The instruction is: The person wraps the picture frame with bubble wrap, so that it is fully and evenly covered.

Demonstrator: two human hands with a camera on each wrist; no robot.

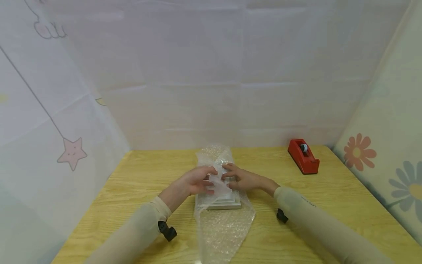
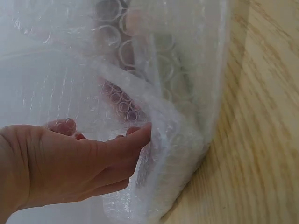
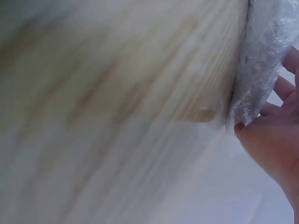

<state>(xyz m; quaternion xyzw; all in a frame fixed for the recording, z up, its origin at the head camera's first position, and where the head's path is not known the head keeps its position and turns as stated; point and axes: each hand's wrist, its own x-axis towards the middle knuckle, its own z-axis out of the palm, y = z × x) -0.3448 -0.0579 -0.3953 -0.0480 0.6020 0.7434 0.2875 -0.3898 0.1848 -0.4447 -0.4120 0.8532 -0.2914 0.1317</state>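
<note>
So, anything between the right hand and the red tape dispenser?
Nothing; just bare wooden tabletop from the right hand to the dispenser, seen in the head view.

Bubble wrap (image 1: 222, 234) runs down the middle of the worktop (image 1: 141, 183), from near the back edge toward the front, with a box-like item (image 1: 227, 206) partly inside it. The left hand (image 1: 197, 180) is left of the right hand (image 1: 243, 178), both over the wrap. A tape dispenser (image 1: 304, 159) stands back right, well apart; behind hangs a sheet (image 1: 197, 80).
</note>
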